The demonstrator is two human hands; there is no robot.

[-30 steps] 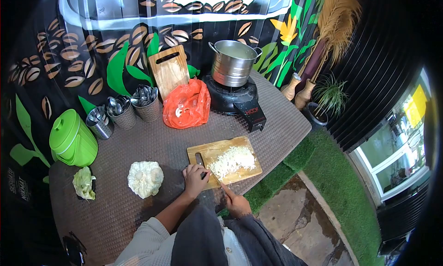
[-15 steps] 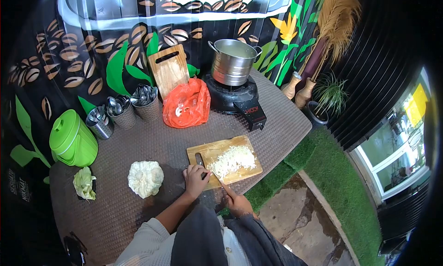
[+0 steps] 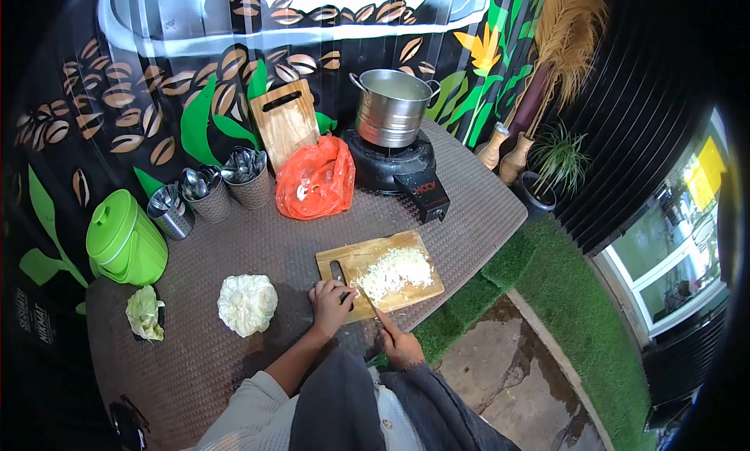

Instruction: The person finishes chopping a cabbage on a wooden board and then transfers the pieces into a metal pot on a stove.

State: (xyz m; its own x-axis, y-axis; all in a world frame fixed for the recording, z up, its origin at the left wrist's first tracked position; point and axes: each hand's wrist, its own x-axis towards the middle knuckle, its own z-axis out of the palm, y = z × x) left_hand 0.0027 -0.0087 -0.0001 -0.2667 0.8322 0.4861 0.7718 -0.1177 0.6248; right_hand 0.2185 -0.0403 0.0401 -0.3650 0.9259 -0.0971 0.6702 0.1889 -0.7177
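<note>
A heap of finely chopped cabbage (image 3: 398,270) covers much of the wooden cutting board (image 3: 355,255). My right hand (image 3: 402,349) grips a knife (image 3: 377,309) at the board's near edge, its blade reaching up to the heap's left end. Beside it, my left hand (image 3: 331,306) lies on the board near the handle slot with its fingers bent. A small dark thing shows at those fingers; what they hold, if anything, is hidden. To the left on the table sits a crumpled whitish bundle (image 3: 247,304), perhaps a cabbage or a cloth.
A steel pot (image 3: 393,111) stands on a black stove (image 3: 391,166) at the back. Near it are a red plastic bag (image 3: 316,181), a second board (image 3: 285,127) and several cutlery holders (image 3: 209,201). Leftward are a green lidded container (image 3: 129,240) and a cabbage leaf piece (image 3: 145,313).
The knife blade has shifted slightly at the edge of the heap, with my right hand moving very little. My left hand stays in place. The view has tilted a touch.
</note>
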